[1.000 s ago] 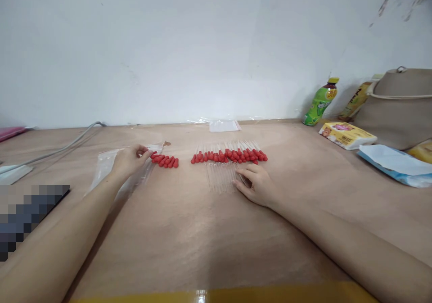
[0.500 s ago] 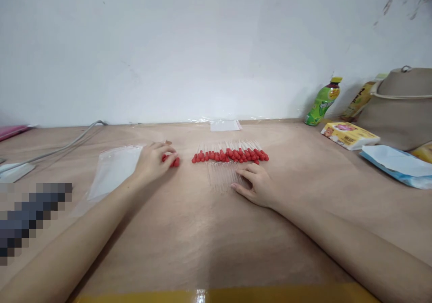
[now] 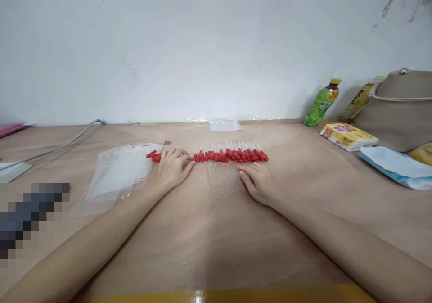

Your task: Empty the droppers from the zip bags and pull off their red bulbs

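Clear droppers with red rubber bulbs (image 3: 232, 155) lie side by side in a row, their thin tubes pointing toward the wall. Just in front of them is a set of bare clear tubes (image 3: 222, 178). My left hand (image 3: 174, 165) rests at the row's left end, fingers bent, its thumb and fingertips by the leftmost red bulb; whether it grips that bulb is unclear. Loose red bulbs (image 3: 153, 156) show to the left of this hand. My right hand (image 3: 258, 181) touches the right end of the bare tubes, thumb and fingers slightly apart.
Clear plastic bags (image 3: 118, 172) lie on the left, near a grey cable (image 3: 77, 141). A small bag (image 3: 225, 125) is by the wall. At the right are a green bottle (image 3: 322, 104), a tissue pack (image 3: 349, 136), a blue-white packet (image 3: 398, 165) and a grey bag (image 3: 398, 114).
My left hand has moved right, from the loose red bulbs to the left end of the row, uncovering bulbs behind it. My right hand has shifted slightly right, its thumb closer to the fingers.
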`<state>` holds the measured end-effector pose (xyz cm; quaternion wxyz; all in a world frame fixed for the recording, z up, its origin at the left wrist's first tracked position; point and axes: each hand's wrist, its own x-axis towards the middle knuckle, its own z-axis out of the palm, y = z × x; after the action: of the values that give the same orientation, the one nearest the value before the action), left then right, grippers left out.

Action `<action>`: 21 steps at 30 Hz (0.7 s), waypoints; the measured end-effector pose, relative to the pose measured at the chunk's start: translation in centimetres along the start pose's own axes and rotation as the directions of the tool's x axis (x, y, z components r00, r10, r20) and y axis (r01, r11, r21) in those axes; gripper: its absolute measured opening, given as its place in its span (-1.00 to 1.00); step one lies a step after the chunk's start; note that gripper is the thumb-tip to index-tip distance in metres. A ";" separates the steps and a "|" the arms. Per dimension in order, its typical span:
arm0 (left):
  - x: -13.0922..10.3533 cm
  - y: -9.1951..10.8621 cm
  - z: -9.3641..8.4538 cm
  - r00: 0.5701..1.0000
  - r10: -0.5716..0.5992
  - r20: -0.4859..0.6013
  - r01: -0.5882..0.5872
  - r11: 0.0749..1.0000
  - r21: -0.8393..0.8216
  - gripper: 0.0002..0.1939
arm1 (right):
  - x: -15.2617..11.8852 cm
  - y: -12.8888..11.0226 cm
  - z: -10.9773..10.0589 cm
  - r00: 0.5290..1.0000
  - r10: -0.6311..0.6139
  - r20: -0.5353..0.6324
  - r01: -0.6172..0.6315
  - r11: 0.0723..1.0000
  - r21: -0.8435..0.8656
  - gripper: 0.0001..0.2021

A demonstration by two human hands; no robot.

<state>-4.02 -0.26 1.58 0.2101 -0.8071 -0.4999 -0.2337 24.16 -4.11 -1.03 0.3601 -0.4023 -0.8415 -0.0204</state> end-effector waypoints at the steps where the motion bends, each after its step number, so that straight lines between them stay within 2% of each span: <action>1: 0.0 0.1 0.1 1.000 -0.002 -0.011 0.002 1.000 0.001 -0.76 | -0.1 0.1 0.1 1.000 0.000 -0.001 0.000 1.000 -0.004 -0.75; 8: -0.6 0.6 -0.4 0.984 -0.070 -0.166 0.062 0.996 -0.057 -0.84 | -0.1 -0.1 -0.3 0.999 0.033 0.029 -0.034 0.999 0.033 -0.75; 14: -1.4 0.4 -0.9 0.932 -0.116 -0.343 0.063 0.985 -0.162 -0.90 | 0.0 -0.3 -0.5 0.997 0.053 0.057 -0.056 0.998 0.037 -0.74; 18: -2.0 1.5 -1.5 0.934 -0.059 -0.352 -0.044 0.960 -0.278 -0.91 | 0.0 -0.1 -0.4 0.989 0.128 -0.073 -0.122 0.989 0.083 -0.74; 21: -2.5 2.4 -2.1 0.951 0.082 -0.298 -0.184 0.925 -0.334 -0.89 | 0.1 0.1 -0.6 0.959 0.175 -0.223 -0.151 0.981 0.122 -0.66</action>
<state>-3.18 -4.19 1.54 0.1435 -0.8232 -0.3580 -0.4167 24.60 -4.17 -0.55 0.4769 -0.4460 -0.7574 0.0060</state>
